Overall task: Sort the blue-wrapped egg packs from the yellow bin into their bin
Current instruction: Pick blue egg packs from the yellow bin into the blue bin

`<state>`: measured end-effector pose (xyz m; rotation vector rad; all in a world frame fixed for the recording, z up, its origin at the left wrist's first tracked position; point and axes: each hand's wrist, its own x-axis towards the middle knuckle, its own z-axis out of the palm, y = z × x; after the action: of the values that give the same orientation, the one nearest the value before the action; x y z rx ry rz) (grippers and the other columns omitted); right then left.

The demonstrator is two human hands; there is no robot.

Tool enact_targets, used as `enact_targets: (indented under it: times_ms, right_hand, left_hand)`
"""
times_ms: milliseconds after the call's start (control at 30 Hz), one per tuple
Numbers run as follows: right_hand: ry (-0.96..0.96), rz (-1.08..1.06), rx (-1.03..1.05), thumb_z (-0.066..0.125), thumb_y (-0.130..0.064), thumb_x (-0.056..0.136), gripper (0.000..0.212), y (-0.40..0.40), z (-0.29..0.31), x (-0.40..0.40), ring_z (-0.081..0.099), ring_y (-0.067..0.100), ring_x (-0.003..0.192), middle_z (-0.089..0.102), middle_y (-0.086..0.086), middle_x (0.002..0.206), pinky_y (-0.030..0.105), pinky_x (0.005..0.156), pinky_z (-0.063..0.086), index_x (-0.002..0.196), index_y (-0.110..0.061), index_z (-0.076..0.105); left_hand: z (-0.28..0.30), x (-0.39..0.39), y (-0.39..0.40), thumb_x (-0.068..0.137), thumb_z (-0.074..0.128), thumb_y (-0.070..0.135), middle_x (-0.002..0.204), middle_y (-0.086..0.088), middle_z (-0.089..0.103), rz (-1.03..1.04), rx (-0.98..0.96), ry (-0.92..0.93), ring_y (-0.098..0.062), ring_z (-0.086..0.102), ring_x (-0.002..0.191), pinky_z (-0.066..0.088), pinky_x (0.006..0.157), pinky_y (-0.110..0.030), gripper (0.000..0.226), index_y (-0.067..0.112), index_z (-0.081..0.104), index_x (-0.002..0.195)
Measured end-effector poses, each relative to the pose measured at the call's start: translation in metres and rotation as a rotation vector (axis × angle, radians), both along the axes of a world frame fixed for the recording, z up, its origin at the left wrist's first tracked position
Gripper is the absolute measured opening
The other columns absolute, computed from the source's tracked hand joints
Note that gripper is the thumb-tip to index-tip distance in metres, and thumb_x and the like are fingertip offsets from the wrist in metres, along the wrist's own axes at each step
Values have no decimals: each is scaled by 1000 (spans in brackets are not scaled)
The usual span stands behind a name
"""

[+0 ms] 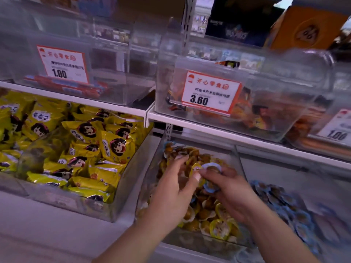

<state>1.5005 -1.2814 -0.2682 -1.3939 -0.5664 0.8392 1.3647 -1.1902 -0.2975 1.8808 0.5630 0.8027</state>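
Note:
A clear bin (152, 168) on the lower shelf holds a heap of yellow-wrapped egg packs (218, 224) with a few blue-wrapped ones among them. Both my hands are inside it. My right hand (233, 190) grips blue-wrapped egg packs (211, 166), one showing above the fingers and another below them. My left hand (176, 188) reaches into the heap with spread fingers, its thumb touching a yellow pack (196, 168) next to the right hand. To the right lies the bin of blue-wrapped egg packs (288, 205), blurred.
A large clear bin of yellow snack bags (79, 149) fills the lower left. On the shelf above stand clear bins with price tags 1.00 (62, 63) and 3.60 (210, 92). The white shelf edge (228, 128) overhangs the back of the egg bins.

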Motion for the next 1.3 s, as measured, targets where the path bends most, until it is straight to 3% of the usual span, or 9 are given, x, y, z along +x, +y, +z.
enact_targets:
  times_ms: [133,300,467,567,733,900,1067,1167,1300]
  right_hand:
    - [-58,-14,-53,60,-21,98,26,-5,-14,-3,60,22,64,67,15,79,32,53,48,81,-9,75]
    - [-169,-145,11,57,-11,92,27,-13,-10,10,49,18,54,68,8,75,27,48,41,69,-8,70]
    - [-277,-147,18,60,-13,87,23,-11,-5,7,50,21,50,68,12,71,29,45,40,65,-8,67]
    - [-268,-174,-11,62,-12,87,22,-13,-2,8,56,23,54,71,10,74,31,47,42,66,-9,68]
    - [-322,-153,-29,62,-14,90,19,-17,-3,5,57,20,50,70,10,70,29,43,43,75,-8,71]
    - [-216,-161,-48,61,-12,93,17,-13,-12,5,66,17,57,73,8,73,27,43,45,83,-9,75]
    - [145,-209,-33,55,-13,96,23,-8,-12,10,56,23,52,71,18,75,30,42,43,94,2,72]
    - [457,-131,22,60,-26,97,32,-2,-7,5,66,24,65,72,22,94,29,44,47,108,3,69]
    - [538,25,147,68,-35,90,39,0,0,-6,65,17,67,71,14,94,24,46,49,112,-2,70]
  left_hand:
    - [-11,17,5,88,69,17,105,20,70,69,93,75,-1,65,102,52,85,-21,34,44,66,109]
    - [-19,10,27,85,61,11,122,4,61,224,441,352,-25,58,109,51,91,-39,36,29,69,116]
    - [-19,13,24,89,58,45,113,10,57,94,588,453,-20,56,104,47,87,-34,26,31,69,107]
    - [-21,18,19,78,54,71,108,17,53,-32,694,618,-11,51,105,36,86,-27,44,36,66,103]
    - [-25,19,27,81,52,65,132,14,51,22,715,746,-17,45,127,31,108,-36,46,39,66,117]
    - [-27,19,37,92,49,56,125,15,53,28,715,632,-13,53,116,35,101,-34,34,35,69,109]
    - [-15,13,33,82,56,60,95,20,61,197,381,213,1,60,88,53,72,-28,27,36,64,91]
    - [-6,12,20,83,59,62,98,26,65,183,249,32,7,62,94,54,75,-20,26,43,63,101]
    - [0,19,7,88,71,22,114,25,63,16,428,-3,5,58,110,47,94,-15,24,30,72,110]
